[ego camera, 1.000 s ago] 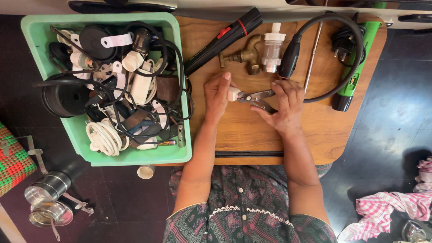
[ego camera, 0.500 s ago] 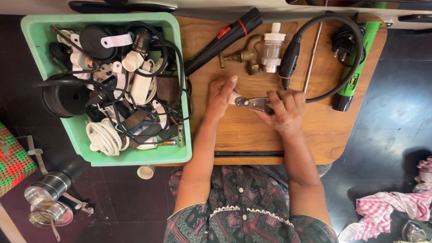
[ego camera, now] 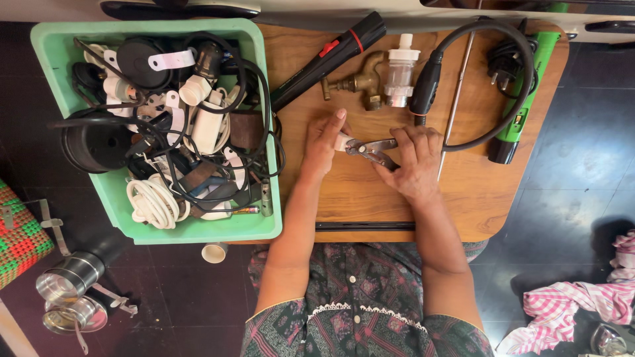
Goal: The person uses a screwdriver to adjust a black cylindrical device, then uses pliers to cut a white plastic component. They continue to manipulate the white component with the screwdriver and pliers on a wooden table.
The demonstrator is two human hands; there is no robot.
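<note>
Gripping pliers (ego camera: 372,149) in the right hand (ego camera: 413,165), mid-tabletop (ego camera: 476,192), their tips on a small white fitting (ego camera: 342,141) pinched by the left hand (ego camera: 324,142). Looks barely started: brass tap (ego camera: 357,83) and clear filter (ego camera: 401,71) untouched near the far edge.

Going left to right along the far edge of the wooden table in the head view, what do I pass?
Green bin → black torch → brass tap → clear filter → metal rod → green tool.
</note>
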